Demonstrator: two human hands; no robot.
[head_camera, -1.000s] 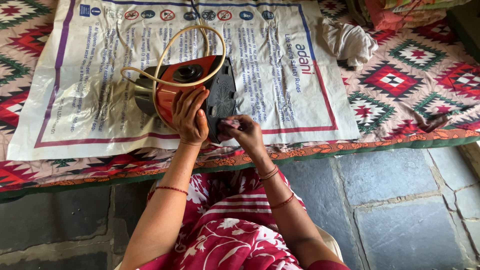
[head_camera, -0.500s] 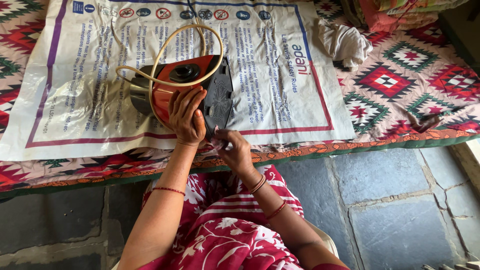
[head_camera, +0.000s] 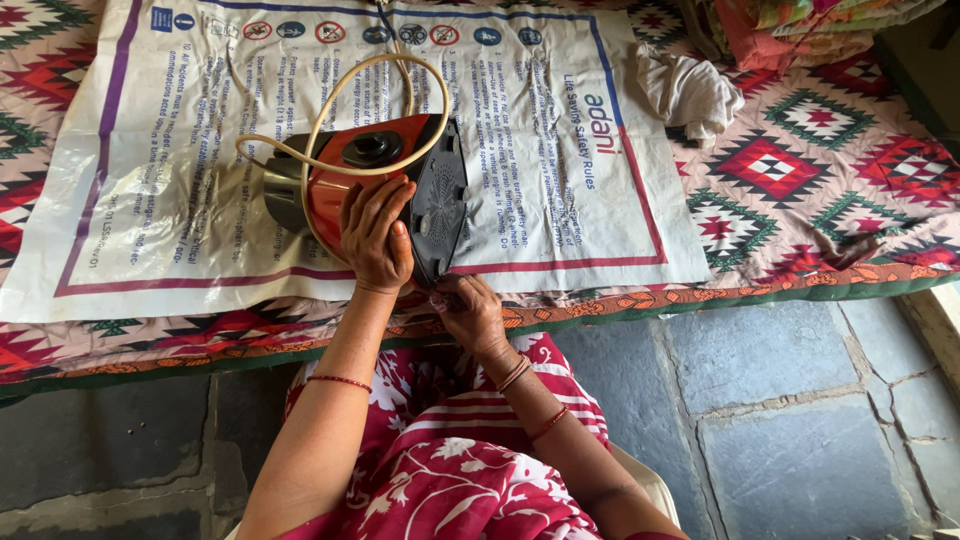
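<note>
Patterned red-and-white woven cloth covers the tabletop, with a white printed plastic sheet spread across it. At centre frame the orange and black electric iron lies tipped on its side, its beige cord looped over it. The left hand grips the iron's orange body. The right hand, fingers curled, works at the sheet's lower edge just below the iron's dark plate; any tool is hidden. How far along the work is cannot be told.
</note>
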